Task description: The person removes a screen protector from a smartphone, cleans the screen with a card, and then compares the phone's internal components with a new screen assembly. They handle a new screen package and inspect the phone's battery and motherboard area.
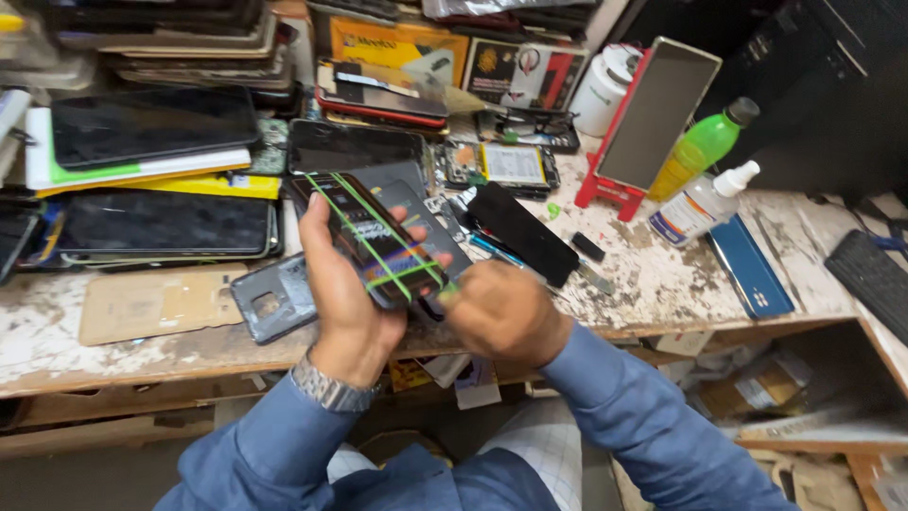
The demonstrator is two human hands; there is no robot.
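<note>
Left hand (345,293) grips the dark phone (369,237); right hand (501,312) pinches its green rubber bands (392,260) closed. A band released under tension may snap off, letting the screen shift.

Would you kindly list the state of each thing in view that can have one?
Dark smartphone bound with green rubber bands: screen off, held in left hand.
Right hand: closed at the phone's lower end, pinching a green band.
Green plastic bottle: capped, leaning.
White spray bottle: nozzle on, lying tilted.
Grey phone back cover: detached, flat on the bench.
Red-framed screen panel: propped upright, dark.
</note>
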